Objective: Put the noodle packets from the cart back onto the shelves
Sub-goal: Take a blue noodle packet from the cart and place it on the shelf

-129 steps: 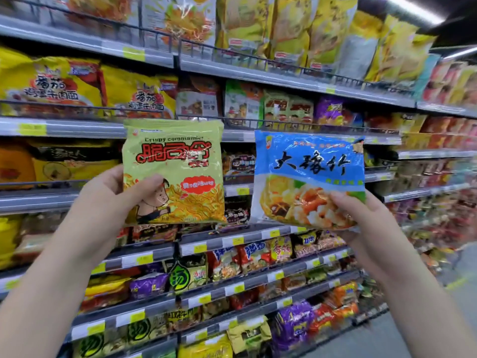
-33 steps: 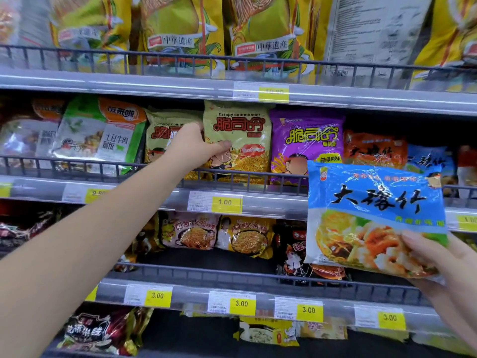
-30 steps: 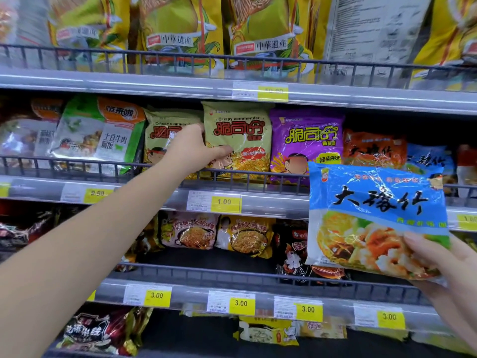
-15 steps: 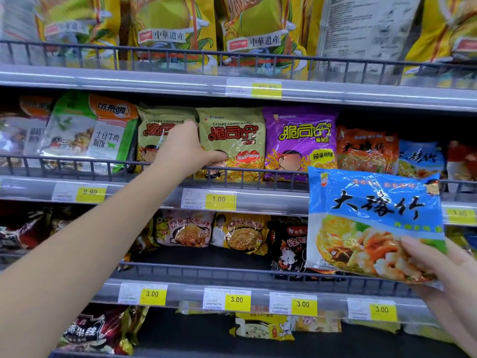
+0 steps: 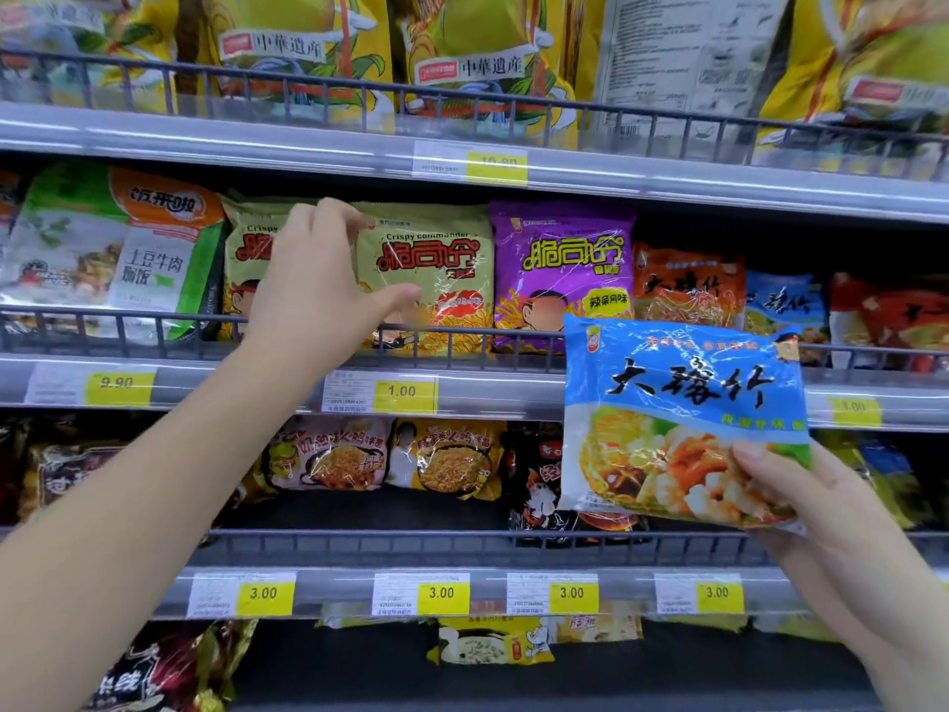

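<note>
A green "Crispy commander" noodle packet (image 5: pixel 436 269) stands upright on the middle shelf (image 5: pixel 493 395), behind the wire rail, beside another green packet (image 5: pixel 244 249). My left hand (image 5: pixel 313 290) hovers in front of both with fingers spread and thumb out, holding nothing. My right hand (image 5: pixel 832 521) pinches the lower right corner of a blue noodle packet (image 5: pixel 678 403), held in the air in front of the shelves at the right. Matching blue packets (image 5: pixel 780 305) stand farther right on the same shelf.
A purple packet (image 5: pixel 562 269) and an orange one (image 5: pixel 688 285) stand between the green and blue rows. Large yellow bags (image 5: pixel 477 48) fill the shelf above. The shelf below (image 5: pixel 462 552) holds more noodle packs, with yellow price tags along every edge.
My left hand has let go of the green packet, which now stands on the shelf, and has drawn back with fingers spread. The blue packet in my right hand has stayed roughly where it was.
</note>
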`<state>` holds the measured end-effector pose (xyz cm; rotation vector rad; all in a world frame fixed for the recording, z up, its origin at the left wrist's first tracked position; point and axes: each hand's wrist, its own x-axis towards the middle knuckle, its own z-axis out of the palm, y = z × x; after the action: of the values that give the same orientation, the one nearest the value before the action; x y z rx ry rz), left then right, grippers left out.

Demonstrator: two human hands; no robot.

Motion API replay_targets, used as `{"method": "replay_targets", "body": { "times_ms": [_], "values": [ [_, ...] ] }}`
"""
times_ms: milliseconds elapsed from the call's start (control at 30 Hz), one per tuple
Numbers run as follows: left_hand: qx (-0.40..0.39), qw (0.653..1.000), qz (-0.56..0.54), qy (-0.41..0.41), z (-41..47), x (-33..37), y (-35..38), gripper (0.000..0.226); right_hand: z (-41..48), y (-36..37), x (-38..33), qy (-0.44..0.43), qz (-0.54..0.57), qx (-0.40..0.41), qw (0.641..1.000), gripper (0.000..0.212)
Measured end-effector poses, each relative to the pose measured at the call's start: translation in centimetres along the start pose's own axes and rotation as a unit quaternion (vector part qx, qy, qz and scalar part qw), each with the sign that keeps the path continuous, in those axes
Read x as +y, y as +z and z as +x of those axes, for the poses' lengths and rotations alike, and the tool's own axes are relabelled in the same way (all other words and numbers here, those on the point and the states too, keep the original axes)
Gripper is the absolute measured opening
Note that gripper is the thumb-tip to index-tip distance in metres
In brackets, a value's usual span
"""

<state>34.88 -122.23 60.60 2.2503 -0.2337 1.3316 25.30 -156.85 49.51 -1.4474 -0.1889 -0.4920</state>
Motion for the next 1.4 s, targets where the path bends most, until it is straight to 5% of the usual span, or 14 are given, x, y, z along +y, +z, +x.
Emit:
{"method": "replay_targets", "body": {
  "times_ms": [267,467,633,800,1000,1133,1267,1400],
  "values": [
    [-0.03,0.978,-0.187,0.083,-3.3,4.8,0.5,0.043,1.2,0.8,-1.3,-0.029,-0.006,0.006,1.0,0.034],
    [-0.209,0.914,-0.347,0.035,-5.0,8.0,3.0,0.048,2.4,-0.4,-2.3,-0.056,0.004,0.014,0.998,0.033],
    [-0.269,0.882,-0.387,0.027,-5.7,10.4,6.3,0.043,3.7,-2.9,-2.6,-0.068,-0.015,-0.008,0.998,0.043],
    [-0.258,0.884,-0.39,0.02,-5.8,14.1,9.5,0.049,6.1,-6.7,-2.5,-0.064,-0.023,-0.043,0.997,0.045],
    [-0.214,0.907,-0.363,-0.022,-5.7,20.7,14.8,0.066,11.0,-14.0,-3.0,-0.072,-0.05,-0.074,0.993,0.019],
    [-0.195,0.915,-0.351,-0.041,-4.5,26.5,17.1,0.041,14.5,-19.0,-4.9,-0.09,-0.089,-0.074,0.989,0.029],
    [-0.183,0.921,-0.337,-0.06,-3.2,30.1,18.6,0.027,17.5,-22.4,-7.0,-0.113,-0.101,-0.06,0.987,0.06],
    [-0.194,0.929,-0.308,-0.063,-1.9,31.9,19.8,0.024,20.3,-24.0,-7.8,-0.115,-0.186,-0.055,0.974,0.034]
  ]
}}
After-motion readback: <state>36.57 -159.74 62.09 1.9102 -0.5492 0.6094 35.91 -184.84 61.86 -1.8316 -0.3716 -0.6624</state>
